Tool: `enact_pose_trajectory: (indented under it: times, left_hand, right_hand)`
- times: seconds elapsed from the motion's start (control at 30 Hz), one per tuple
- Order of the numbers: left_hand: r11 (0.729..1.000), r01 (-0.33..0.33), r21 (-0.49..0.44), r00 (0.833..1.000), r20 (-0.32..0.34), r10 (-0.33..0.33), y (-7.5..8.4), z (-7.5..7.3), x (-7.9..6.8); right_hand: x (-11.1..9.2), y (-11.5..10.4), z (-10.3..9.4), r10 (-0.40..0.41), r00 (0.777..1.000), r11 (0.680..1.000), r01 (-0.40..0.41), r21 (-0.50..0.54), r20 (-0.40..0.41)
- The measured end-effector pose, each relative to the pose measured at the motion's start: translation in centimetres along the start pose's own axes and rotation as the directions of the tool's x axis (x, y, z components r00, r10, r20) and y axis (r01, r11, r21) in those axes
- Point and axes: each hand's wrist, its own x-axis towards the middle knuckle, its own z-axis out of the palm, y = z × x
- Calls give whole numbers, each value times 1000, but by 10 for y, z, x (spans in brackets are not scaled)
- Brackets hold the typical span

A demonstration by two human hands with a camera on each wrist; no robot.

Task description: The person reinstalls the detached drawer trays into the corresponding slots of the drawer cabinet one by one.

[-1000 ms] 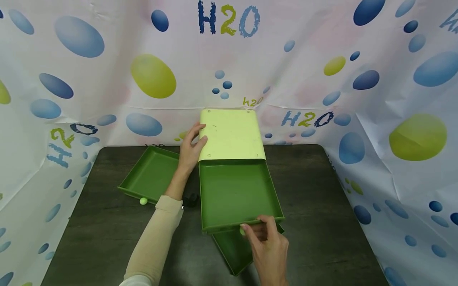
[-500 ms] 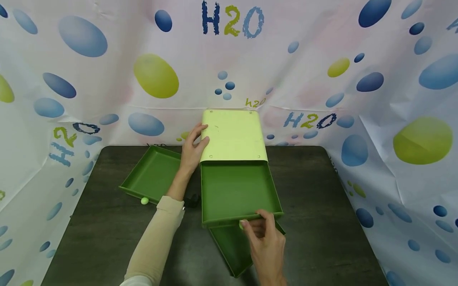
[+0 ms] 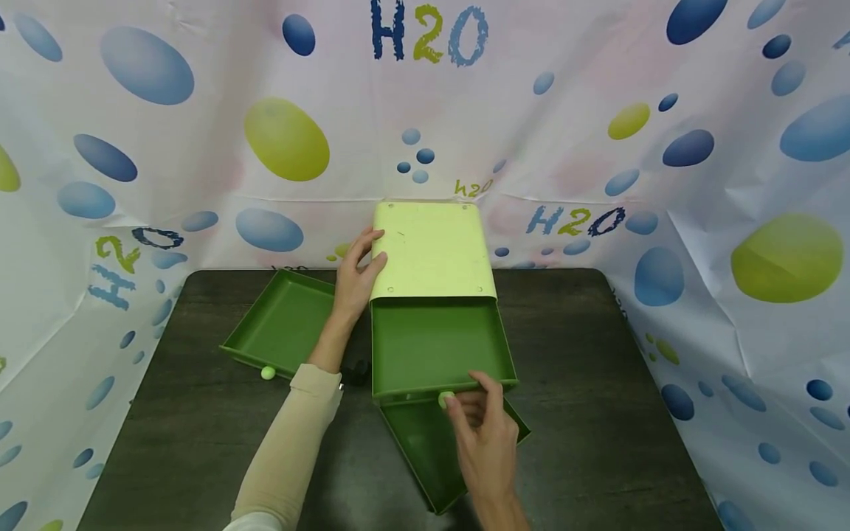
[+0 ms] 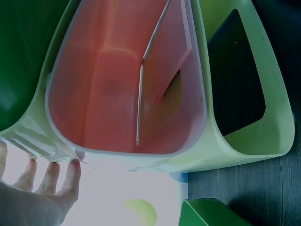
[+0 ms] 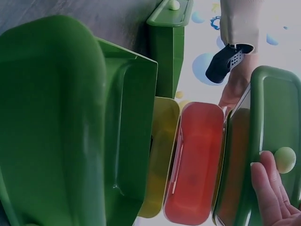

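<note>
A pale yellow-green drawer cabinet (image 3: 434, 251) stands at the back of the table. Its green top drawer (image 3: 441, 346) is partly pulled out. My right hand (image 3: 490, 442) holds this drawer at its front, thumb at the round light-green knob (image 3: 446, 399) and a finger on the upper rim. On the cabinet's left side rest the fingers of my left hand (image 3: 355, 284), loosely spread in the left wrist view. Below the top drawer, a translucent red bin (image 4: 113, 94) sits in the middle compartment. The bottom compartment (image 4: 263, 134) holds no drawer.
A loose green drawer (image 3: 285, 324) lies at the left, its knob facing the front. Another green drawer (image 3: 428, 457) lies askew under the pulled-out one. The dark table (image 3: 584, 413) meets a patterned curtain (image 3: 551, 162) at the back.
The top drawer has slid further into the cabinet, with my right hand moving forward along with it. My left hand stays on the cabinet's side.
</note>
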Motion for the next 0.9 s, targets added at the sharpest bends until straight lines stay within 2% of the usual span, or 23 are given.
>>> enact_pose_trajectory:
  times: [0.4,0.57,0.9]
  left_hand:
    - [1000,9,0,1000,11,-9,1,-3,-1]
    - [1000,12,5,1000,7,-12,1,-4,-2]
    - [1000,-9,2,1000,20,9,0,-1,-1]
  right_hand:
    - [4,0,10,72,997,996,-73,54,28]
    - [9,1,12,31,999,997,-33,63,30]
    - [24,5,20,10,1000,999,-11,32,9]
